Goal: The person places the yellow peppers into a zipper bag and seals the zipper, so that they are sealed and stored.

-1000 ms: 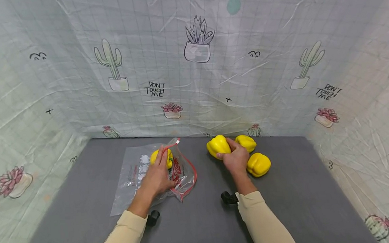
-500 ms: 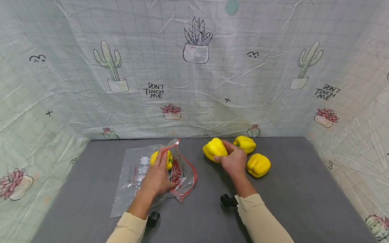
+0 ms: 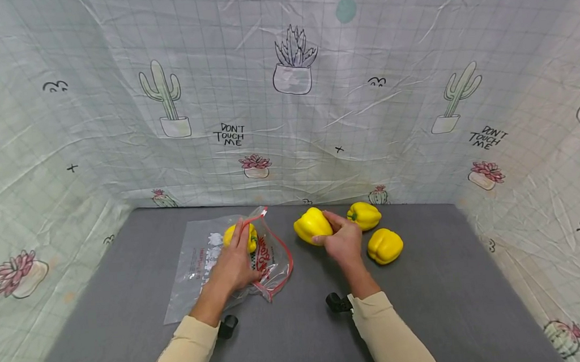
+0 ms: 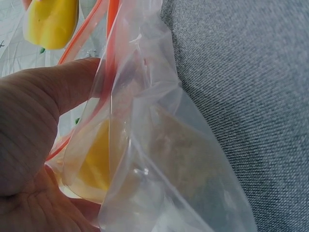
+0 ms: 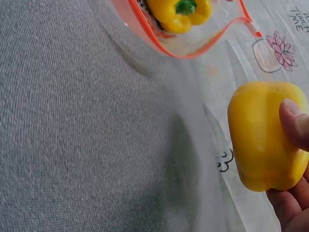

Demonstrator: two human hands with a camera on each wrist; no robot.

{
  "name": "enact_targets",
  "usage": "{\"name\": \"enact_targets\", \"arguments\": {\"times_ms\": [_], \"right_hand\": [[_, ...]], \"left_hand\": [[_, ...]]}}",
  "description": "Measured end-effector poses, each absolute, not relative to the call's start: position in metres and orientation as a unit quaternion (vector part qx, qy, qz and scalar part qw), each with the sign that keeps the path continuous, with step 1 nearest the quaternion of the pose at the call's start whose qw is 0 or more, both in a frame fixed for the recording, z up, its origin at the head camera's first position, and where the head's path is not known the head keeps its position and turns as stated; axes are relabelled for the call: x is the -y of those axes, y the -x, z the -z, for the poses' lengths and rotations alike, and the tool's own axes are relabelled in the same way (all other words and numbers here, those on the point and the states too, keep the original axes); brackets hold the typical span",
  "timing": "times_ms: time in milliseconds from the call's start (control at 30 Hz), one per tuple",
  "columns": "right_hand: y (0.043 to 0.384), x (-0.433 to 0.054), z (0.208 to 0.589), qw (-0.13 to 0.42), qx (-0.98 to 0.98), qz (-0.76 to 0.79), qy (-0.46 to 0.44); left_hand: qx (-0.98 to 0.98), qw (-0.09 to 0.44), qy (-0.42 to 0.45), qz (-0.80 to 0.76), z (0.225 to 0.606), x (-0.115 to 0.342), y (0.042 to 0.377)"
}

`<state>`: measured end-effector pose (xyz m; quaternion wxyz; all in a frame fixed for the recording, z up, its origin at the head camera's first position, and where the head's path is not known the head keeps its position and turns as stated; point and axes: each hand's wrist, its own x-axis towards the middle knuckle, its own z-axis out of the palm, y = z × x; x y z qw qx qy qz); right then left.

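A clear plastic zip bag (image 3: pixel 188 285) with a red rim lies on the table, its mouth gaping to the right. Inside is a yellow bell pepper (image 3: pixel 229 235), partly covered by my left hand (image 3: pixel 231 268). The left hand's fingers lie straight across the bag by the rim, and its thumb presses the lower side of the mouth, under film in the left wrist view. My right hand (image 3: pixel 345 243) grips another yellow bell pepper (image 5: pixel 258 133), thumb on the near side and fingers beneath. This pepper is right of the bag mouth, apart from it.
Two more yellow bell peppers rest at the right: a rear pepper (image 3: pixel 365 216) and a nearer pepper (image 3: pixel 385 246). The grey table (image 3: pixel 292 340) ends at a hanging cloth (image 3: pixel 208 182) printed with cacti. A black wrist device (image 3: pixel 337 302) sits by the right cuff.
My right hand has carried its pepper leftward and slightly toward me, away from the two loose peppers. The left hand and the bag have stayed in place.
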<state>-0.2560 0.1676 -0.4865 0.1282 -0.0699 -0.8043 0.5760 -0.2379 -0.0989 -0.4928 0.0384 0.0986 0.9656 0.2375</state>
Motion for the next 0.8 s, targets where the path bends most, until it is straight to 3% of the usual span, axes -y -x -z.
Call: {"name": "enact_targets", "arguments": {"times_ms": [800], "right_hand": [[0.240,-0.148,0.480,0.129,0.810,-0.572,0.015]], "left_hand": [[-0.967,0.048,-0.085,-0.235,0.493,0.096,0.240]]}}
